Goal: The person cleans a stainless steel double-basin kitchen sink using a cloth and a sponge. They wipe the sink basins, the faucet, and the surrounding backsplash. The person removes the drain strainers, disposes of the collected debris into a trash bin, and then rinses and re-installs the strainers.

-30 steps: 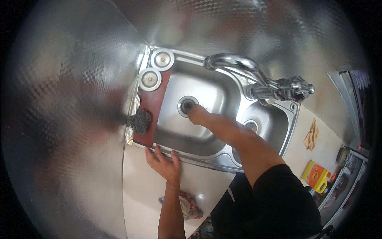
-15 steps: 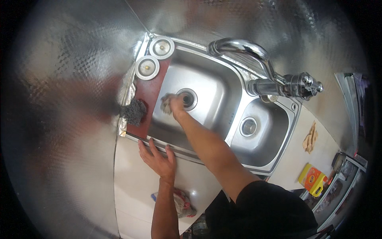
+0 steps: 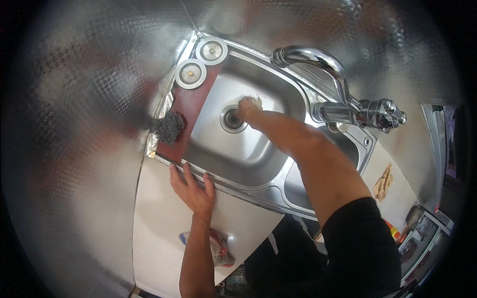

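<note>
My right hand (image 3: 245, 110) reaches into the large steel sink basin (image 3: 211, 134), closed on a pale, crumpled cloth (image 3: 257, 102) that shows only in part beyond the fingers. It is just beside the round drain (image 3: 233, 119), against the basin's bottom. My left hand (image 3: 196, 192) lies with fingers spread on the white counter, fingertips at the sink's front rim, holding nothing. A dark grey scouring pad (image 3: 169, 128) sits on the reddish-brown board (image 3: 198, 104) along the basin's left side. Two round metal sink strainers (image 3: 191, 74) rest at that board's far end.
A chrome faucet (image 3: 335, 110) arches over the sink's back edge. My right arm partly covers the smaller basin (image 3: 295, 187). A tan cloth (image 3: 382, 183) lies on the right counter, and a bunched rag (image 3: 221, 249) beside my left forearm. Metallic sheeting covers the walls.
My right hand has moved with the cloth from the drain's left side to its upper right. My left hand remains at the rim. The view has shifted slightly.
</note>
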Demonstrator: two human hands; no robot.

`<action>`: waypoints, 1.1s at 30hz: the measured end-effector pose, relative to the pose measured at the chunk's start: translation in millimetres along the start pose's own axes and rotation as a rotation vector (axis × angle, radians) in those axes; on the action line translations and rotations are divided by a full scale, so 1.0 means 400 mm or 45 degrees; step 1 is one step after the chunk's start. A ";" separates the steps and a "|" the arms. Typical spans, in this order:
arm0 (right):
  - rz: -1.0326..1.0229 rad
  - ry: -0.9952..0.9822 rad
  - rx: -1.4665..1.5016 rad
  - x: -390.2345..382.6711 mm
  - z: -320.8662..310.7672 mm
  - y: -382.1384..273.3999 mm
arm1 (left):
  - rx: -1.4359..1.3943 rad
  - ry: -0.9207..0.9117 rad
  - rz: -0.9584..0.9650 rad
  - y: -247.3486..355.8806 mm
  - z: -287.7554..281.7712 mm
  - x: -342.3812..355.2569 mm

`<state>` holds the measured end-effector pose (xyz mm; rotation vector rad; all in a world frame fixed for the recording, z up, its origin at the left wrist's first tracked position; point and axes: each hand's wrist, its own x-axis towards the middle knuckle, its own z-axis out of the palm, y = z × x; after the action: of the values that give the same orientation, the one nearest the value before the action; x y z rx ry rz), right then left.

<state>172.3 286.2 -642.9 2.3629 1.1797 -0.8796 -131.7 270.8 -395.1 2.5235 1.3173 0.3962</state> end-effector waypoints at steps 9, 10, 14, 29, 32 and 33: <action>-0.624 -0.505 0.429 -0.047 0.134 -0.042 | -0.020 0.006 -0.036 -0.004 0.008 0.006; -0.575 -0.413 0.683 -0.050 0.146 -0.055 | -0.002 0.008 -0.048 -0.009 0.009 0.005; -0.530 0.013 0.541 -0.168 0.056 -0.074 | 0.066 0.001 -0.099 -0.026 0.001 -0.006; -0.333 -0.022 0.736 -0.214 0.008 -0.070 | 0.014 0.003 -0.069 -0.016 -0.006 -0.005; -0.324 -0.211 0.743 -0.210 -0.023 -0.105 | 0.040 -0.013 -0.079 -0.023 -0.009 -0.006; -0.313 -0.273 0.754 -0.215 -0.031 -0.110 | 0.047 -0.017 -0.081 -0.024 -0.005 -0.005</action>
<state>101.8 268.6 -577.9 2.4870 1.2654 -1.7214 -140.7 274.5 -396.7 2.5019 1.4083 0.3441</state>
